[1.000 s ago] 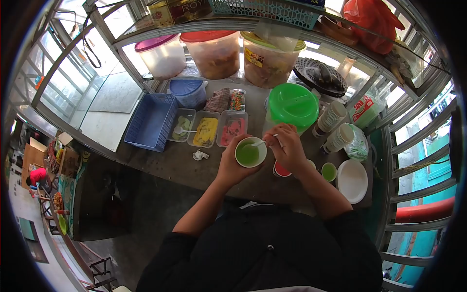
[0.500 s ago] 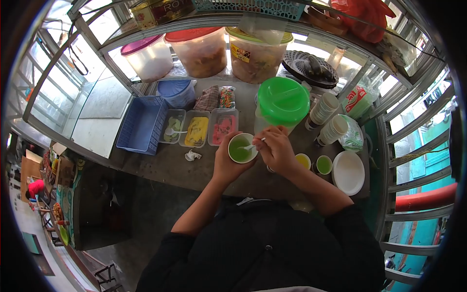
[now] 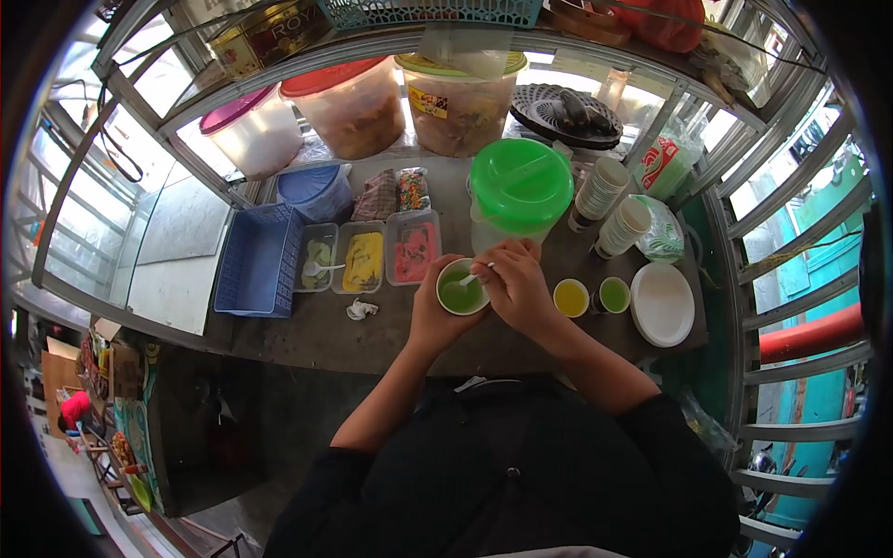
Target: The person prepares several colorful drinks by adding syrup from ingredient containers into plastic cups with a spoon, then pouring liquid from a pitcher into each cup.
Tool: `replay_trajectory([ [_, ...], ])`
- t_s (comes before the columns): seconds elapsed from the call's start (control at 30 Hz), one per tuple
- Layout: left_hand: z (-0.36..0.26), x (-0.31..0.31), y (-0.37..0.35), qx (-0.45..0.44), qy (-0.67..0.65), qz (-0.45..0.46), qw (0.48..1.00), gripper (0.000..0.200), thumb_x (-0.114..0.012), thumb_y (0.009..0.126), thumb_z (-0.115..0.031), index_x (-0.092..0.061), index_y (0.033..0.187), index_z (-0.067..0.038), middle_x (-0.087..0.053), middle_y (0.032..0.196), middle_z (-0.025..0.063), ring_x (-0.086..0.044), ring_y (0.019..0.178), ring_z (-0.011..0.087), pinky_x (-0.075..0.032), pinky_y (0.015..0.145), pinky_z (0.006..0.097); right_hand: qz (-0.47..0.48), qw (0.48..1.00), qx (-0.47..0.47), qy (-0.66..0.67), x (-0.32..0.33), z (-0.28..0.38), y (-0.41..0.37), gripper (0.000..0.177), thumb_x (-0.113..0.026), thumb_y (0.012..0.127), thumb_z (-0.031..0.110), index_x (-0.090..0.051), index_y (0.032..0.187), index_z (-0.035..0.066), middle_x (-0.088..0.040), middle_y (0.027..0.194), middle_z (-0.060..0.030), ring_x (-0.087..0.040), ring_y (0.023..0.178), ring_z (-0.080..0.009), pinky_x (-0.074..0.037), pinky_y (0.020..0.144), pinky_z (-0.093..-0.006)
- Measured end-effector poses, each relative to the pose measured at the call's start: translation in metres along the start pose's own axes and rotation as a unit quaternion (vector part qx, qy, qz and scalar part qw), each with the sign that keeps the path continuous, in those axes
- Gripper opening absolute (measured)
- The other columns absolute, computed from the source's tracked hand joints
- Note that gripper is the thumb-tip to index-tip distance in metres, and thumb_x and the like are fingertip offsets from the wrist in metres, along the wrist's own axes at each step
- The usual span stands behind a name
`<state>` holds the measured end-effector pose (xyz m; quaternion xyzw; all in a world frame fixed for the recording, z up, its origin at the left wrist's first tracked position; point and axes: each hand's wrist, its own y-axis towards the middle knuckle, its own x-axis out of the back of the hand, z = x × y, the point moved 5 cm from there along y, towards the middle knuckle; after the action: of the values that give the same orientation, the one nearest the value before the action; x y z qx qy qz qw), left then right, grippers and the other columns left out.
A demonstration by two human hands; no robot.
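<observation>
Dark counter (image 3: pixel 326 339), lit from the back. Left hand (image 3: pixel 431 309) curled round a paper cup (image 3: pixel 458 296) of green liquid, held over the counter. Right hand (image 3: pixel 514 288) pinched on a white spoon (image 3: pixel 471 278), tip down in that cup. Green-lidded tub (image 3: pixel 521 186) just beyond. Yellow cup (image 3: pixel 570 298) and second green cup (image 3: pixel 613 296) right, white plates (image 3: pixel 662 304) next to them. Three food boxes (image 3: pixel 411 217) left, then blue basket (image 3: pixel 256 256).

A round white paper cup (image 3: pixel 462 296) sat in your left hand (image 3: pixel 431 312); ahead to its left lay three clear rectangular plastic tubs (image 3: pixel 361 290), then a blue rectangular plastic basket (image 3: pixel 284 256). Beyond your right hand (image 3: pixel 514 286) stood a round green-lidded plastic container (image 3: pixel 521 186); rightward, two round white-rimmed paper cups (image 3: pixel 571 298), then a rounded white plate (image 3: pixel 662 305).
</observation>
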<state>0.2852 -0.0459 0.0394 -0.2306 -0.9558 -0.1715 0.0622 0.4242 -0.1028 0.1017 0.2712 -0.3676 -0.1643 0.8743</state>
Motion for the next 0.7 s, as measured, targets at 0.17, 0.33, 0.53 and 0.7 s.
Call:
replay_trajectory([
  [0.17,0.000,0.013,0.000,-0.011,-0.009,0.012,1.000,0.071,-0.092,0.069,-0.020,-0.053,0.127,-0.005,-0.069,0.113,0.0124,-0.069,0.105,0.0220,-0.054,0.091,0.0360,-0.025,0.999,-0.013,-0.031,-0.005,0.006,0.000,0.010,-0.066,0.093,0.016,-0.068,0.091,0.006,-0.069,0.086,-0.0060,-0.064,0.089,-0.0246,-0.036,0.090,-0.0398],
  [0.33,0.007,0.036,-0.002,-0.015,-0.011,0.046,0.999,0.074,-0.092,0.069,-0.022,-0.052,0.128,-0.005,-0.070,0.112,0.0123,-0.069,0.104,0.0225,-0.054,0.091,0.0358,-0.037,0.999,-0.019,-0.015,-0.029,0.025,0.006,0.010,-0.066,0.093,0.016,-0.068,0.090,0.007,-0.068,0.083,-0.0062,-0.064,0.089,-0.0246,-0.035,0.089,-0.0409],
  [0.53,0.011,0.070,0.003,-0.017,-0.019,0.075,0.997,0.078,-0.093,0.069,-0.023,-0.050,0.131,-0.004,-0.069,0.113,0.0131,-0.069,0.105,0.0229,-0.054,0.092,0.0361,-0.008,0.998,-0.020,-0.060,-0.042,0.055,0.015,0.010,-0.066,0.094,0.017,-0.068,0.090,0.007,-0.068,0.085,-0.0066,-0.063,0.092,-0.0240,-0.033,0.093,-0.0422],
  [0.7,0.015,0.093,0.000,-0.020,-0.026,0.098,0.995,0.080,-0.093,0.068,-0.025,-0.049,0.131,-0.005,-0.068,0.115,0.0136,-0.069,0.106,0.0236,-0.053,0.092,0.0365,-0.005,0.999,-0.036,-0.031,-0.066,0.070,0.013,0.011,-0.065,0.095,0.018,-0.069,0.091,0.008,-0.068,0.088,-0.0070,-0.063,0.095,-0.0236,-0.032,0.095,-0.0421],
])
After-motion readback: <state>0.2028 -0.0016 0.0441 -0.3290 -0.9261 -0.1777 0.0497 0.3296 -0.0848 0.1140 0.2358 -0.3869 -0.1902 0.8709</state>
